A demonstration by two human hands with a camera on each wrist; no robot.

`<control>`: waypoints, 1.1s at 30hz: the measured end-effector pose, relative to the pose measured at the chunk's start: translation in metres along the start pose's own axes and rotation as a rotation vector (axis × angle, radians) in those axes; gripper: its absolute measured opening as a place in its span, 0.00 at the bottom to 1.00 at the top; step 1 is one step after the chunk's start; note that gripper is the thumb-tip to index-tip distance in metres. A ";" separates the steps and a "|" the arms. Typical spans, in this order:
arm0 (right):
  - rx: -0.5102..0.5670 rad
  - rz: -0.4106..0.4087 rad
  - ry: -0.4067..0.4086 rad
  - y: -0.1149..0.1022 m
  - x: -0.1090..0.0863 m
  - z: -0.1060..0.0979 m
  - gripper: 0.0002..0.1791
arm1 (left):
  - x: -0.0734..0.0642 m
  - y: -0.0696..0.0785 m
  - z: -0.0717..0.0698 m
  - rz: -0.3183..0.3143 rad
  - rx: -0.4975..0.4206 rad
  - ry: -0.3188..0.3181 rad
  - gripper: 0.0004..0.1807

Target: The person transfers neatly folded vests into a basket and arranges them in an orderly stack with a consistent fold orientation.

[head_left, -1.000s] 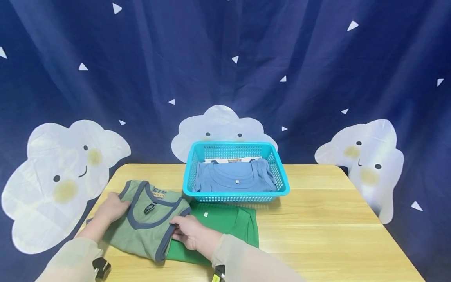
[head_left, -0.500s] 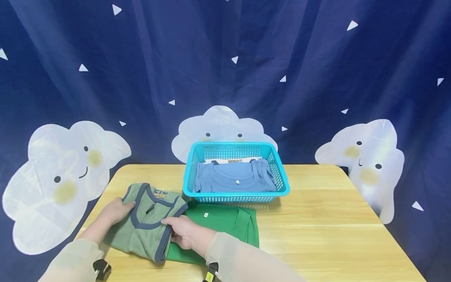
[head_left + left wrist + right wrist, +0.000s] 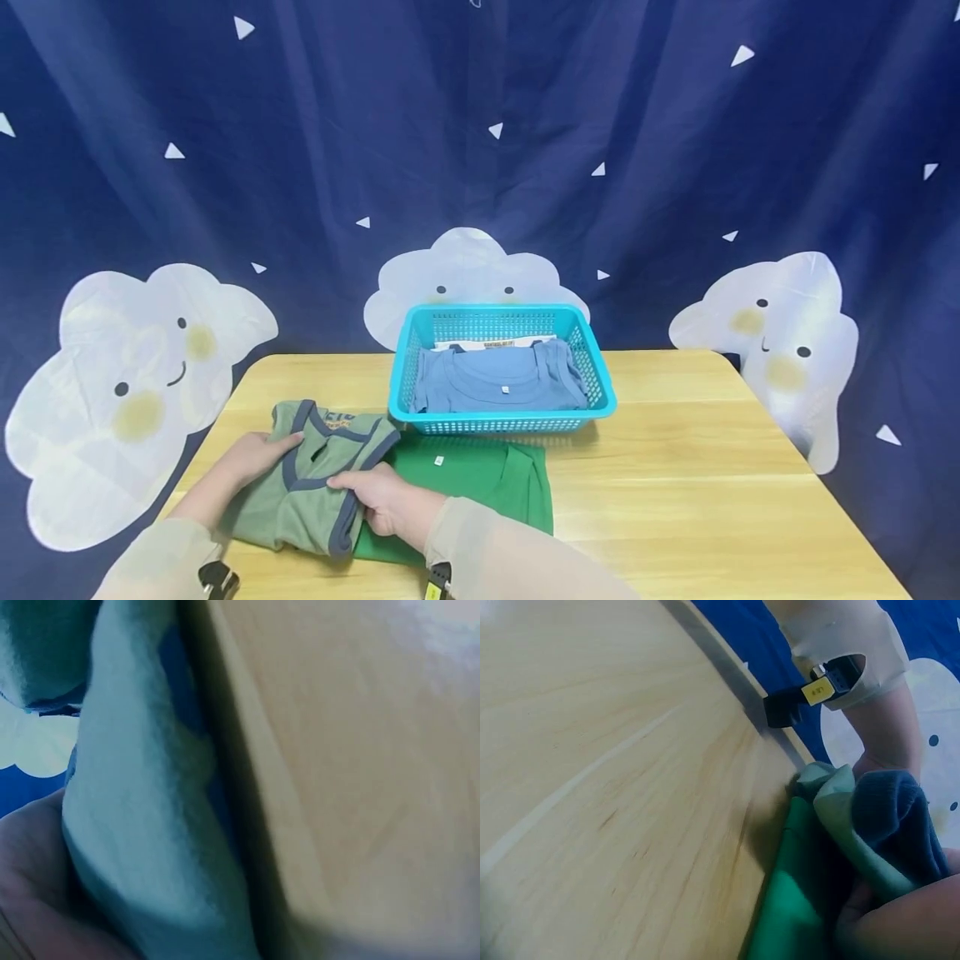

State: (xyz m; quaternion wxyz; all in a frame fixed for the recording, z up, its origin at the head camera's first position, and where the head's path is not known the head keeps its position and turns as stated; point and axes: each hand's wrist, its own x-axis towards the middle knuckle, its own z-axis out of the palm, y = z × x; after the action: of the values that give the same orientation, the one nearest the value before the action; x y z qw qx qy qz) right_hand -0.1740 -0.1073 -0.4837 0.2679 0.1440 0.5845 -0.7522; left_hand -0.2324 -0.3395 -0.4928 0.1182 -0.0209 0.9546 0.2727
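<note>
An olive-green sleeveless shirt (image 3: 303, 517) with dark trim lies folded at the left of the table in the head view. My left hand (image 3: 262, 454) grips its left side, thumb on top; cloth hides the other fingers. At the right side, my right hand (image 3: 382, 497) pinches the dark-trimmed edge, thumb above and fingers underneath. Part of the shirt overlaps a folded green garment (image 3: 468, 475). In the left wrist view the shirt's pale fold (image 3: 142, 825) stands beside my hand. The right wrist view shows the bunched dark trim (image 3: 892, 814) above the green garment.
Behind the green garment stands a turquoise plastic basket (image 3: 502, 423). A folded blue shirt (image 3: 487, 379) lies in it, in front of a white printed garment (image 3: 495, 342). Bare wooden table (image 3: 690, 475) extends to the right. A dark blue curtain (image 3: 525, 167) hangs behind.
Both hands have drawn closer together on the olive shirt, the right one shifting left. The shirt's upper part has bunched inward and moved slightly toward me. Basket and green garment stay put.
</note>
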 end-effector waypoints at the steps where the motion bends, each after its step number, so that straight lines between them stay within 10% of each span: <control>1: -0.004 -0.001 0.000 0.001 0.000 0.000 0.17 | 0.000 0.000 0.001 -0.004 -0.002 -0.003 0.39; 13: 0.025 0.014 0.028 0.006 0.003 0.002 0.16 | -0.011 0.010 0.000 -0.110 -0.229 -0.087 0.44; 22: -0.031 -0.016 0.132 0.005 0.002 0.007 0.19 | -0.018 0.021 0.000 -0.063 -0.309 -0.165 0.37; 33: 0.013 0.004 0.032 0.000 0.002 0.006 0.22 | -0.029 0.017 -0.002 -0.007 -0.278 -0.108 0.32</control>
State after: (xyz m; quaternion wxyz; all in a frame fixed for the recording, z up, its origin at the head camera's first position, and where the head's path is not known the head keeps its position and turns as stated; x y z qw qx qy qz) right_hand -0.1750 -0.1137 -0.4829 0.2592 0.1590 0.5837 -0.7529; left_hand -0.2065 -0.3269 -0.4756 0.1665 -0.0259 0.8998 0.4024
